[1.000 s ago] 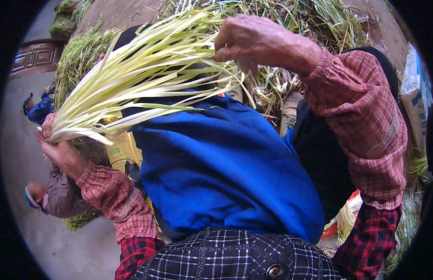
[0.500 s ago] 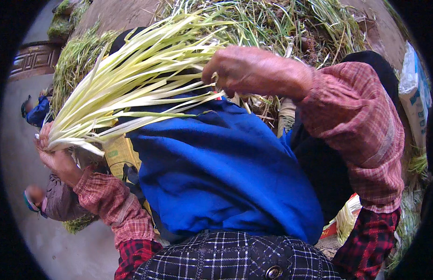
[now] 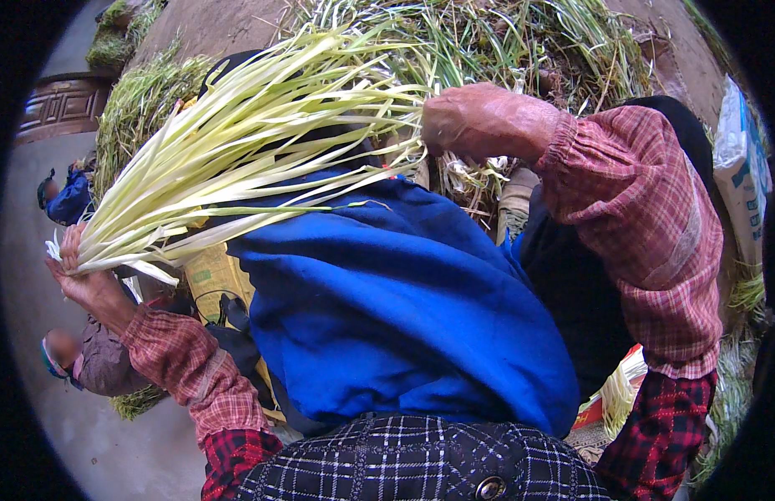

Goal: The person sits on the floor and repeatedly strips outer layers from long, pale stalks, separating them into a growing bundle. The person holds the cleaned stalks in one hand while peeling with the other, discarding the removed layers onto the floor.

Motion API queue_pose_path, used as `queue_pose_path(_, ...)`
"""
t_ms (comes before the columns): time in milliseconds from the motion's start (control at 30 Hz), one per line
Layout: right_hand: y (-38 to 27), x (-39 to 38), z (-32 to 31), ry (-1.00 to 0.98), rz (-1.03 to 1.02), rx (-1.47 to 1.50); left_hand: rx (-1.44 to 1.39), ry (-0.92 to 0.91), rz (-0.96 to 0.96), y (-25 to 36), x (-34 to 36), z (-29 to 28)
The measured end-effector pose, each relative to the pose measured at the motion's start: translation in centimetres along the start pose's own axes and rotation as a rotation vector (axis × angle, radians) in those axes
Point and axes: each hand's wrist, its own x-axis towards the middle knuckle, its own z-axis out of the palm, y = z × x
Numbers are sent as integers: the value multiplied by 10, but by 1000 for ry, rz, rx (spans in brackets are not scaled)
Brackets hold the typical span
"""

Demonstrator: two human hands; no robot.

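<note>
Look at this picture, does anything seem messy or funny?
A little: the tangled heap of thin green and brownish leaves in front of the person lies every which way, unlike the tidier fan of long, flat, pale-yellow leaves in the left hand's grip. Nothing else stands out.

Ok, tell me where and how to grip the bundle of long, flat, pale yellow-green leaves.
Grip the bundle of leaves best at its narrow white stem end, coming from below in the picture, as the bare left hand does. There the leaves gather into one fistful; toward the bare right hand they fan apart, thin and loose, and would probably slip.
</note>
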Motion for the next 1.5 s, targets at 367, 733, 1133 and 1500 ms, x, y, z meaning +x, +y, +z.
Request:
queue_pose_path(367,18,-20,-25,44,84,311,-16,-56,-53,-16,7,-2)
queue_pose_path(733,5,-15,-27,-118,151,437,-73,-45,-135,-14,4,-7)
queue_pose_path(1133,-11,10,2,246,121,528,-79,16,-111,-4,0,-12)
queue_pose_path(1500,-10,15,-2,336,-8,826,-110,15,-118,-15,1,-9)
